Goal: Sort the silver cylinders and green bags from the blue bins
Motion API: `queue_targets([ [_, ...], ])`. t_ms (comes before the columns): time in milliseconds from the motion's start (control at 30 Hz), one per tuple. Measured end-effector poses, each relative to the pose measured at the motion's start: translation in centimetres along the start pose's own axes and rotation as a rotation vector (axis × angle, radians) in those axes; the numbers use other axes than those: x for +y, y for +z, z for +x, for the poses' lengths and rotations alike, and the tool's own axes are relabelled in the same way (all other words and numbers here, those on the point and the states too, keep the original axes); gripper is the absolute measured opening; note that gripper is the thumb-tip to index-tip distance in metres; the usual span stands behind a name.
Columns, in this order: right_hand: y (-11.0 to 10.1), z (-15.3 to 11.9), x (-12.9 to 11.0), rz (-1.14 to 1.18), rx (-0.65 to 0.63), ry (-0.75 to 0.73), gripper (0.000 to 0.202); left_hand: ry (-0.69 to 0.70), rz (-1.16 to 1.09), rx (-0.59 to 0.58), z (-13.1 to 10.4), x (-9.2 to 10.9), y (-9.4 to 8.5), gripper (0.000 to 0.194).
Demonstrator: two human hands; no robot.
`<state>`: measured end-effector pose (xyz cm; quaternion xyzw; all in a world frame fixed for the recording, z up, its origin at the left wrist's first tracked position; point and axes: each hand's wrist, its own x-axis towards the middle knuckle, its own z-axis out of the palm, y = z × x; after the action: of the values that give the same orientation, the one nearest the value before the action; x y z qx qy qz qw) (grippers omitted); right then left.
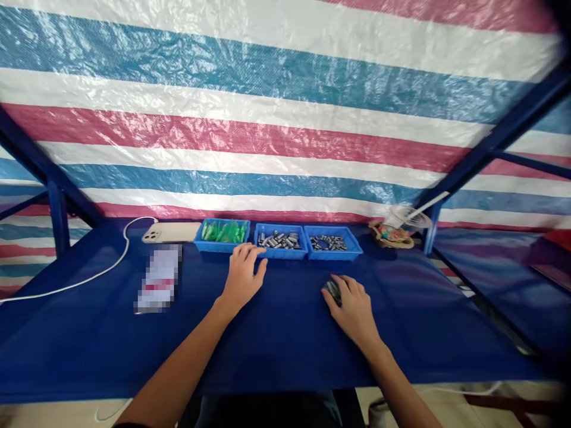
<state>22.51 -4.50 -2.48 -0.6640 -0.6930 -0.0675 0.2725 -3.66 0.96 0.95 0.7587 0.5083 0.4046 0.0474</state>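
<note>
Right of centre in the lower half, the right hand [354, 306] grasps a dark object [332, 290], which seems light, stiff and maybe slippery, so its sides should hold best, while the left hand [244, 276], loosely spread, apparently empty, is by the middle blue tray [288, 254].

Blue tbl [285, 345] w/ 3 bins [282, 254], phone [176, 232]

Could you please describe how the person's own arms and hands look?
The left hand and right hand wear no gloves; I can make out no ring, watch or bracelet. The left forearm and right forearm look bare; a dark edge, perhaps a sleeve, shows at the lower left.
</note>
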Motion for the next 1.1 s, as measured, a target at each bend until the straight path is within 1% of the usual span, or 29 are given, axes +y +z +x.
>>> queue_targets([
  [33,0.0,-0.3,0.3,0.036,-0.034,0.028,0.032,0.052,-0.038,-0.072,-0.4,0.5,0.7,0.022],
  [100,0.0,-0.5,0.3,0.173,-0.045,0.065,0.033,0.151,-0.093,-0.201,-1.2,1.6,2.0,0.019],
  [133,0.0,-0.5,0.1,0.213,-0.03,0.076,0.036,0.191,-0.109,-0.248,-1.5,2.0,2.4,0.018],
  [200,0.0,-0.4,0.0,0.282,0.007,0.1,0.043,0.242,-0.123,-0.306,-2.0,2.5,2.7,0.017],
  [267,0.0,-0.3,0.2,0.329,0.05,0.135,0.051,0.245,-0.119,-0.324,-2.1,2.5,2.7,0.018],
  [367,0.1,-0.2,0.9,0.4,0.114,0.216,0.057,0.206,-0.1,-0.31,-2.1,2.1,2.6,0.021],
  [500,0.1,0.0,1.6,0.483,0.178,0.359,0.052,0.177,-0.068,-0.286,-2.3,1.9,2.5,0.022],
  [600,0.0,-0.1,1.6,0.564,0.175,0.401,0.041,0.184,-0.037,-0.277,-3.2,2.2,1.9,0.022],
  [667,-0.1,-0.7,1.3,0.618,0.167,0.389,0.032,0.182,-0.016,-0.271,-4.5,2.6,1.1,0.023],
  [767,-0.3,-2.2,0.7,0.697,0.142,0.325,0.024,0.175,0.0,-0.273,-7.4,3.2,-0.3,0.024],
  [867,-0.7,-3.9,0.1,0.775,0.098,0.23,0.023,0.174,0.008,-0.279,-10.5,3.9,-1.7,0.024],
  [933,-1.0,-4.8,-0.3,0.823,0.077,0.174,0.024,0.169,0.015,-0.269,-12.1,4.3,-2.4,0.024],
  [1000,-1.2,-5.4,-0.6,0.868,0.065,0.128,0.027,0.163,0.023,-0.256,-13.0,4.7,-2.8,0.023],
  [1100,-1.4,-5.8,-0.8,0.914,0.053,0.078,0.03,0.152,0.024,-0.255,-13.5,5.0,-2.9,0.021],
])
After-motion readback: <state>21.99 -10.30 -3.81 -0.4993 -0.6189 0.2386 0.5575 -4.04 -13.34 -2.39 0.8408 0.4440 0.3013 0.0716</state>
